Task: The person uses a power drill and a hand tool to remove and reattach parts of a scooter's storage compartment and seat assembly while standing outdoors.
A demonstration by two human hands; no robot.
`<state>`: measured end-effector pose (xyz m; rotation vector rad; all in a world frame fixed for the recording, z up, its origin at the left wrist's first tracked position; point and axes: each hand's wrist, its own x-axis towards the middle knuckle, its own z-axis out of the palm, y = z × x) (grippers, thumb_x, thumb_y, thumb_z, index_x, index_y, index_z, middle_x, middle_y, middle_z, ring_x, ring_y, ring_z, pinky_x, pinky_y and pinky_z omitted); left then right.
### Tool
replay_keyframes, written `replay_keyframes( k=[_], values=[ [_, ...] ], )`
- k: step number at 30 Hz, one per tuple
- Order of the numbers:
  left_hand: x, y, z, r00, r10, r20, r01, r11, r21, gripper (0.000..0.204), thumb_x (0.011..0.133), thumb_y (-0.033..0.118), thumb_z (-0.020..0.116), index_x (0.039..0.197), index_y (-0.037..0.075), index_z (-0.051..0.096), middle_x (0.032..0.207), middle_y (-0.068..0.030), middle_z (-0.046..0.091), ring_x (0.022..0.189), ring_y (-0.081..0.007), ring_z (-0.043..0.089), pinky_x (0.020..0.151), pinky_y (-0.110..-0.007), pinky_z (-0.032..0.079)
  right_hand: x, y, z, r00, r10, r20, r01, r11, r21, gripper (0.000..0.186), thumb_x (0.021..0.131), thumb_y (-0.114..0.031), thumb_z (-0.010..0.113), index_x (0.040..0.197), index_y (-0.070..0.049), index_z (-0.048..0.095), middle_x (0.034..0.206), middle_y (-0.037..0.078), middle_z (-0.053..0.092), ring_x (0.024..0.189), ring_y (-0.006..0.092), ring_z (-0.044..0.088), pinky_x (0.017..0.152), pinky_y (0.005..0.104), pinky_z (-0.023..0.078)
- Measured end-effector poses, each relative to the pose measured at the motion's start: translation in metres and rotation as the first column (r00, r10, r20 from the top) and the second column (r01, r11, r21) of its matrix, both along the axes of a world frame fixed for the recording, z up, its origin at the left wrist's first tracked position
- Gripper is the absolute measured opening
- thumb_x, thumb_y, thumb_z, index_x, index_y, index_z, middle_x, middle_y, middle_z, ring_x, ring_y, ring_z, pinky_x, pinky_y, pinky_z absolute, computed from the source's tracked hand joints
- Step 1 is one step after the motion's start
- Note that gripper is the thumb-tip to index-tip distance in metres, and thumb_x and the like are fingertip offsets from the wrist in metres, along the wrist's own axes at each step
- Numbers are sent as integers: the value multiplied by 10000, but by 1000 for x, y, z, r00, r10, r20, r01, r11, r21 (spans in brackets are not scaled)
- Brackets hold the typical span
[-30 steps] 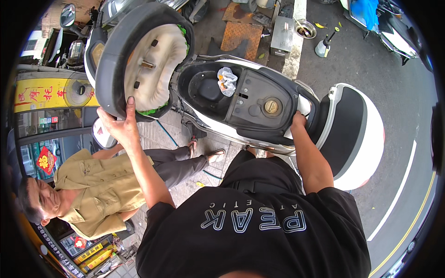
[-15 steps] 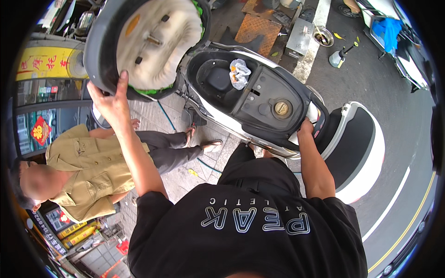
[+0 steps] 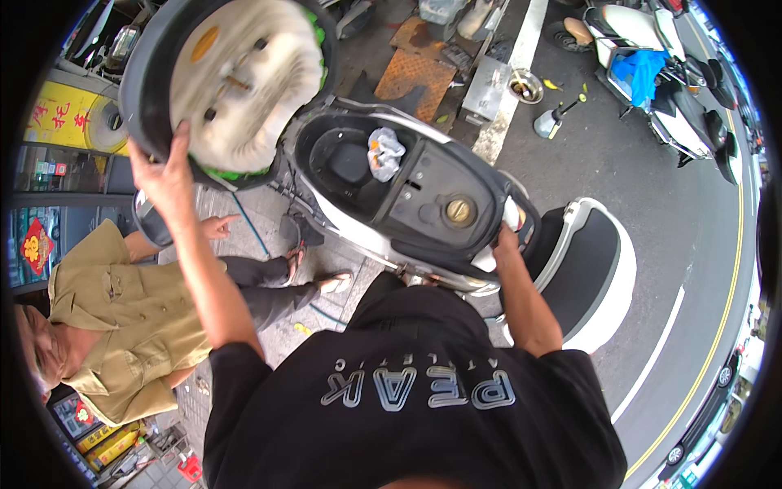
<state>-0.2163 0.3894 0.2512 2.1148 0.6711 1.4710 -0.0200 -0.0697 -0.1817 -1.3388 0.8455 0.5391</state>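
Observation:
A white scooter (image 3: 356,227) stands in front of me with its seat (image 3: 269,134) tipped up, the pale underside facing me. My left hand (image 3: 165,173) is closed on the seat's black rim, thumb on the inner side; its other fingers are partly hidden. At the scooter's rear, my right hand (image 3: 505,241) is wrapped round the rear grab rail (image 3: 531,231), beside the tail. Between my hands lies the uncovered black storage bin (image 3: 324,169), with a crumpled plastic bag (image 3: 385,153) in it. A brass-coloured fuel cap (image 3: 458,211) sits behind the bin.
A white-and-black top box (image 3: 593,275) juts out behind the scooter. To my left stands a person in a tan shirt (image 3: 134,314), one finger pointing. Beyond are a metal box (image 3: 485,90), a round dish (image 3: 525,86), a bottle (image 3: 554,121) and parked scooters (image 3: 676,106).
My view has turned, so the scooter appears farther left. Both my hands keep their holds on the seat and the rail. The other person's hand has come up with a finger extended.

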Motion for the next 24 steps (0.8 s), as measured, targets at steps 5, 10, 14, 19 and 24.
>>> replay_keyframes(
  k=[5, 10, 14, 19, 24],
  values=[
    [-27, 23, -13, 999, 34, 26, -33, 997, -68, 468, 731, 42, 745, 1147, -41, 549, 1082, -94, 597, 904, -162, 562, 836, -280, 448, -3, 17, 3, 992, 51, -115, -62, 994, -90, 340, 887, -247, 497, 1061, 29, 594, 1033, 141, 618, 862, 222, 581, 724, 338, 447],
    [-13, 4, -23, 989, 141, 40, -137, 986, -94, 459, 756, 164, 748, 1091, -91, 564, 1043, -160, 629, 885, -197, 576, 818, -310, 456, -4, 7, -3, 996, 60, 69, -39, 962, -270, 428, 853, -237, 482, 1113, 93, 561, 1119, 204, 603, 999, 298, 577, 839, 378, 436],
    [-26, 4, -52, 991, 133, -17, -131, 987, 96, 360, 756, 74, 738, 1011, -115, 568, 997, -170, 639, 867, -212, 589, 825, -311, 454, -9, 28, 35, 927, 213, 310, -57, 894, -444, 342, 852, -161, 556, 1077, 96, 555, 1075, 205, 612, 950, 297, 593, 835, 368, 439],
    [-18, -17, -58, 977, 64, -204, -68, 998, -9, 606, 731, 192, 764, 1182, -65, 452, 1116, -173, 547, 983, -247, 538, 876, -350, 428, 8, 80, 157, 834, 402, 377, -355, 915, -190, 280, 900, -212, 546, 1070, 11, 529, 1001, 102, 599, 913, 184, 552, 788, 319, 445],
    [2, -72, -77, 944, -29, -327, 76, 989, 130, 854, 508, 180, 786, 1276, 48, 438, 1290, -160, 435, 1174, -351, 424, 992, -451, 358, -8, 156, 322, 645, 391, 656, -750, 485, 449, 448, 970, -395, 381, 1168, -9, 491, 1116, 143, 583, 1065, 245, 543, 928, 400, 422]
  ],
)
